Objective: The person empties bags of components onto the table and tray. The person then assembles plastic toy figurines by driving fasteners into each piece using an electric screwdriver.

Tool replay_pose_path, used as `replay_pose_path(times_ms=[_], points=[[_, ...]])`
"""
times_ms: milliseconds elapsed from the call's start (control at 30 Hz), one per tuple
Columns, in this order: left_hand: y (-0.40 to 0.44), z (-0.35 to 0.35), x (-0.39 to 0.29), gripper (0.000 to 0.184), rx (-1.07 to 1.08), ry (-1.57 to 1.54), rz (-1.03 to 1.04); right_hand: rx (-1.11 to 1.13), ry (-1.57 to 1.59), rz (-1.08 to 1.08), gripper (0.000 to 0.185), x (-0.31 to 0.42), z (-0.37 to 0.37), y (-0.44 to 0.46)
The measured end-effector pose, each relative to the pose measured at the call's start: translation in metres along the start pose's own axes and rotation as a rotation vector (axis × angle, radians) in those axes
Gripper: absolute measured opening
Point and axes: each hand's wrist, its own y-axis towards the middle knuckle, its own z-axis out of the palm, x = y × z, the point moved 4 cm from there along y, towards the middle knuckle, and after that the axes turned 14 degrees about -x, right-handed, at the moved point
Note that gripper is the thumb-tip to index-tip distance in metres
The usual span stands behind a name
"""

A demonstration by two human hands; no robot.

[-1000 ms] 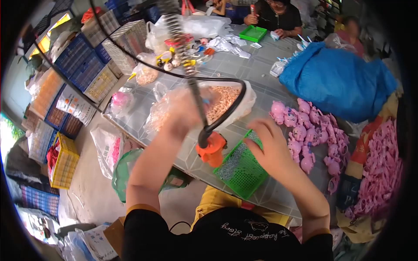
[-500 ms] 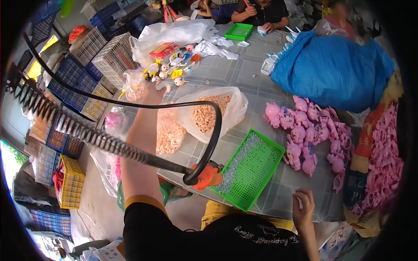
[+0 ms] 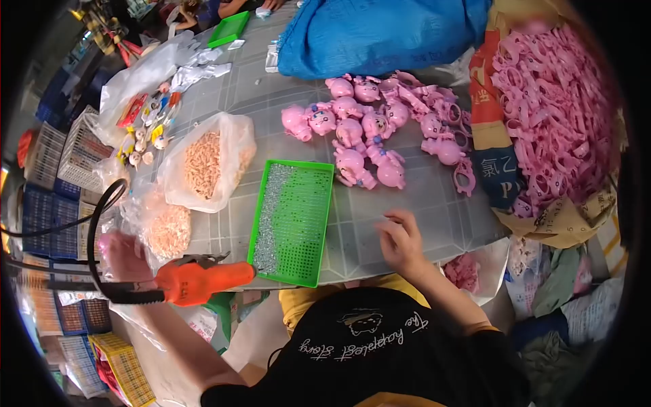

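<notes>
the green tray [image 3: 302,254] lay on the tabletop [image 3: 434,197], silvery bits [image 3: 271,217] along its nine o'clock side. further out at nine o'clock, the left grip [image 3: 125,254] was blurred beside the cord [image 3: 92,237]; i could not tell whether it was clenched, released or grasping. the right grip [image 3: 400,241], at three o'clock, was released, fingers loosely curled. the orange driver [image 3: 196,279] sat at eight o'clock, near the left forearm [image 3: 183,353] (a likely snag, i judged). that reach called for a clear path around cord and driver, without jostling the tray.
</notes>
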Motion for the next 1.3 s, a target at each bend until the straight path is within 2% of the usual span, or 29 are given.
replay_pose_path(times_ms=[33, 67, 100, 167, 200, 233, 300, 333, 367, 433, 467, 500, 567, 700, 767, 867, 967, 1000, 1067, 1133, 1233, 1300], points=[[0.070, -0.074, 0.060, 0.026, 0.153, 0.041, -0.109, -0.008, 0.003, 0.015, 0.032, -0.002, -0.002, -0.002], [0.031, -0.071, 0.083, 0.023, 0.130, 0.138, 0.094, -0.014, 0.027, 0.022, 0.031, -0.003, 0.001, -0.002], [0.000, -0.075, 0.109, 0.021, -0.012, 0.102, 0.103, -0.014, -0.006, 0.026, 0.029, -0.002, 0.003, 0.000], [-0.085, -0.039, 0.110, 0.019, -0.122, -0.024, 0.022, -0.023, -0.012, 0.047, 0.027, 0.003, 0.002, 0.001], [-0.114, -0.019, 0.102, 0.017, -0.109, -0.067, 0.000, -0.028, -0.012, 0.074, 0.026, 0.000, 0.004, 0.000], [-0.134, -0.001, 0.087, 0.021, 0.066, -0.092, -0.037, -0.025, 0.018, 0.098, 0.026, -0.002, 0.008, 0.000], [-0.149, 0.018, 0.067, 0.021, 0.120, -0.085, -0.023, -0.019, 0.027, 0.165, 0.025, -0.007, 0.006, -0.001], [-0.152, 0.020, 0.062, 0.021, 0.070, -0.142, -0.073, -0.046, -0.009, 0.171, 0.026, -0.003, 0.005, 0.004], [-0.147, 0.021, 0.057, 0.026, 0.157, -0.218, -0.043, -0.056, -0.002, 0.169, 0.027, 0.001, 0.005, 0.007], [-0.162, 0.039, 0.033, 0.053, 0.321, -0.285, -0.072, -0.079, -0.043, 0.181, 0.029, 0.000, -0.006, 0.010], [-0.168, 0.048, 0.023, 0.082, 0.628, -0.341, 0.055, -0.095, 0.009, 0.235, 0.030, -0.006, -0.011, 0.005], [-0.175, 0.055, 0.022, 0.112, 0.619, -0.296, 0.058, -0.121, 0.068, 0.282, 0.030, -0.015, -0.012, 0.003], [-0.198, 0.069, 0.014, 0.115, 0.764, -0.067, 0.219, -0.143, 0.115, 0.381, 0.030, -0.026, -0.021, -0.003], [-0.198, 0.075, 0.027, 0.099, 0.730, 0.173, 0.327, -0.213, 0.166, 0.420, 0.029, -0.050, -0.029, -0.003], [-0.196, 0.077, 0.026, 0.090, 0.717, 0.172, 0.307, -0.215, 0.134, 0.442, 0.029, -0.054, -0.029, 0.011], [-0.206, 0.084, 0.020, 0.068, 0.742, 0.115, 0.245, -0.144, -0.127, 0.058, 0.032, -0.021, -0.021, 0.048], [-0.203, 0.089, 0.032, 0.067, 0.793, 0.167, 0.213, 0.026, -0.236, -0.189, 0.042, 0.007, 0.018, 0.065], [-0.205, 0.090, 0.035, 0.065, 0.789, 0.176, 0.170, 0.055, -0.350, -0.171, 0.046, 0.008, 0.031, 0.068], [-0.206, 0.090, 0.040, 0.065, 0.753, 0.199, 0.209, 0.114, -0.577, -0.138, 0.053, 0.001, 0.056, 0.069], [-0.219, 0.098, 0.037, 0.065, 0.687, 0.177, 0.223, 0.103, -0.668, -0.159, 0.053, -0.013, 0.075, 0.067], [-0.230, 0.110, 0.037, 0.043, 0.731, -0.049, 0.087, 0.091, -0.743, -0.211, 0.045, -0.022, 0.088, 0.060], [-0.230, 0.116, 0.042, 0.053, 0.745, -0.145, 0.059, 0.082, -0.746, -0.244, 0.043, -0.012, 0.077, 0.060]])
